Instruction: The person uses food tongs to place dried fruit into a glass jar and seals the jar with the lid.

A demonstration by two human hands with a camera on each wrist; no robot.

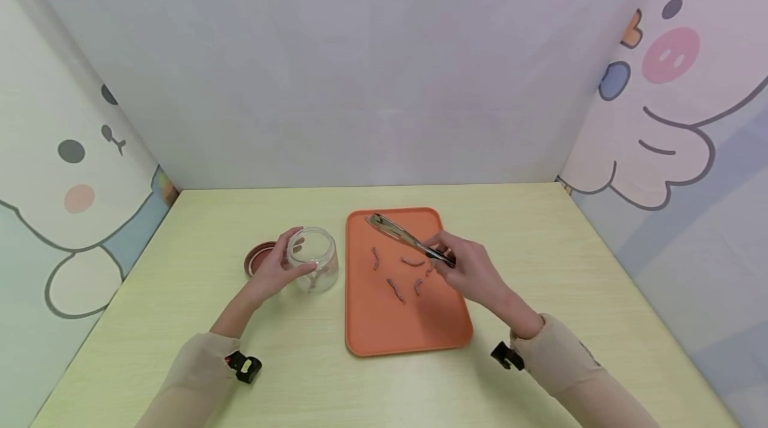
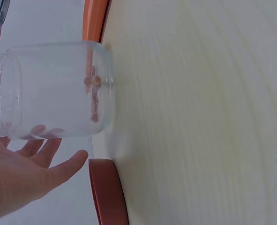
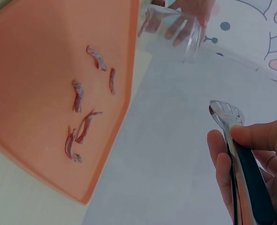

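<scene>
Left hand (image 1: pixel 273 275) cups the glass jar (image 1: pixel 313 268), just left of the orange tray (image 1: pixel 408 328); its lid (image 1: pixel 257 257) lies beyond. Right hand (image 1: pixel 471 275) grips tongs (image 1: pixel 405 238) above scattered strips (image 1: pixel 396 289) mid-tray. Bare table (image 1: pixel 540 228) right.

I count one clear jar (image 1: pixel 313 267) at centre left of the head view, one brown lid (image 1: pixel 257 258) beside it, one orange tray (image 1: pixel 384 328) in the middle and one pair of tongs (image 1: pixel 408 239). Five reddish strips (image 1: pixel 396 290) lie on the tray, and two more sit in the jar. Two hands are in view, the left hand (image 1: pixel 273 275) and the right hand (image 1: pixel 474 275).
</scene>
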